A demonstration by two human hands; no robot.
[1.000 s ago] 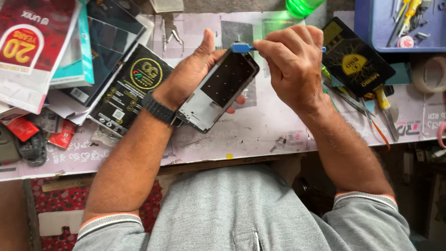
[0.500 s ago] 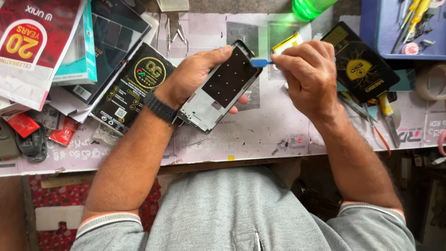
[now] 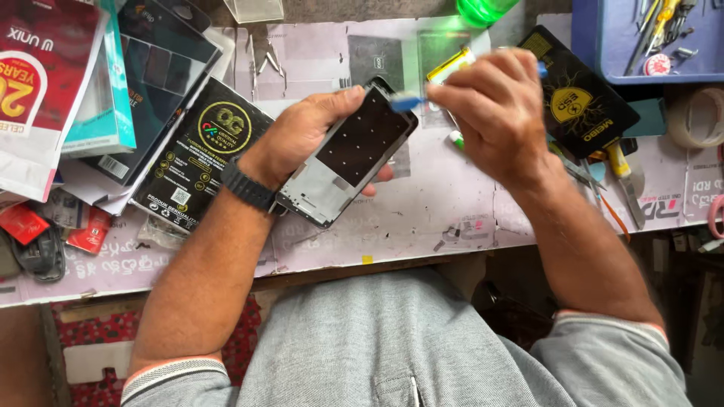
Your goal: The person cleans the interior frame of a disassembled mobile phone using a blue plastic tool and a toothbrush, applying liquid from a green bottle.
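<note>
the left hand (image 3: 305, 139) holds a phone frame (image 3: 348, 154) from under, tilted, above the middle of the table (image 3: 422, 218). the right hand (image 3: 494, 113) is closed around a blue tool (image 3: 405, 102), its tip touching the frame's far right corner. black packets (image 3: 202, 151) lie to the left.

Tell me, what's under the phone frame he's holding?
The left hand cups the phone frame from beneath, fingertips showing at its lower edge. Below lies the pink worktop; the palm itself is covered.

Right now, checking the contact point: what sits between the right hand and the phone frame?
In the head view, a small blue tool held by the right hand bridges to the phone frame.
</note>
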